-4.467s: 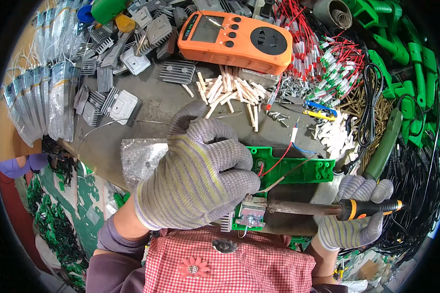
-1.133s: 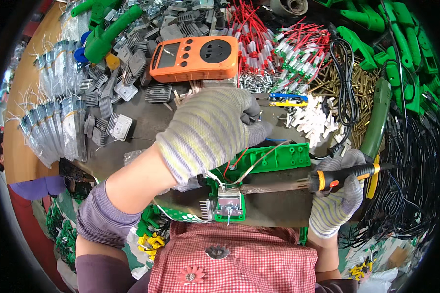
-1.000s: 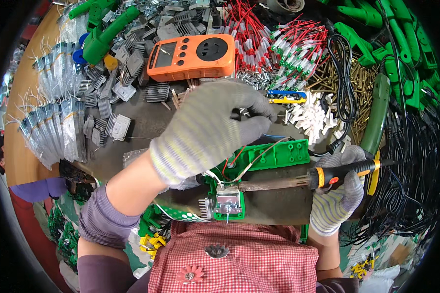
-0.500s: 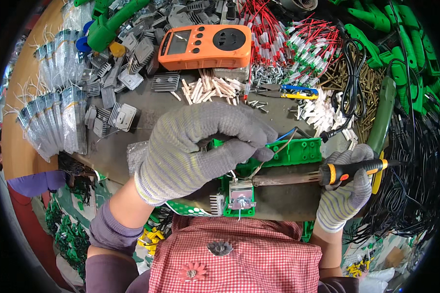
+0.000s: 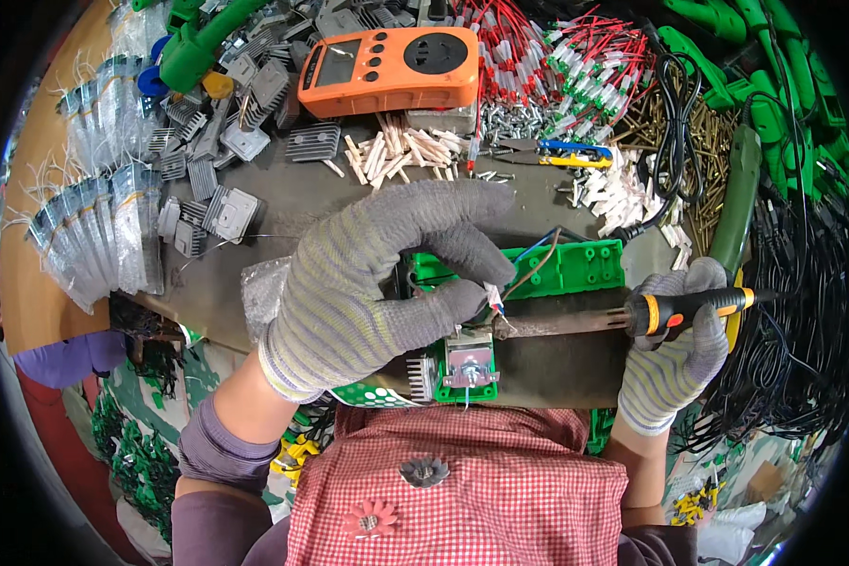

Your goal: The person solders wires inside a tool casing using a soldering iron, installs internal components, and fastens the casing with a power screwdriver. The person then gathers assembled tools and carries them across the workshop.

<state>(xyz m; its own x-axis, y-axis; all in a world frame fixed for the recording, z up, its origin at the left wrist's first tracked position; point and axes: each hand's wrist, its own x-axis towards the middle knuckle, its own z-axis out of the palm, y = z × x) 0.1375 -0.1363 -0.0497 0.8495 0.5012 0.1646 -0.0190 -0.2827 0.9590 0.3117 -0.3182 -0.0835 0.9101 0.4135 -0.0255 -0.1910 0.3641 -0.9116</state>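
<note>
My left hand (image 5: 349,283), in a grey striped glove, pinches a thin wire end (image 5: 494,298) between thumb and a finger, with the index finger stretched out above. My right hand (image 5: 674,373), gloved alike, is wrapped round the black and orange handle of a soldering iron (image 5: 566,323). The iron's tip points left, close to the wire end and the top of a square silvery metal component (image 5: 469,360); whether they touch I cannot tell. That component sits on a green plastic part. Behind it lies a green plastic housing (image 5: 580,267), with a brown and a blue wire looping over it.
An orange meter (image 5: 387,71) stands at the back among grey heat sinks (image 5: 231,215). Pliers (image 5: 547,151), white ceramic tubes (image 5: 401,151), red-wired parts and brass rods lie behind the housing. Black cables (image 5: 774,349) heap at the right; bagged strips (image 5: 99,236) lie at the left.
My left hand has lowered its thumb and finger toward the metal component, bringing the wire end down, and its index finger has straightened. The soldering iron stays in my right hand, shifted slightly.
</note>
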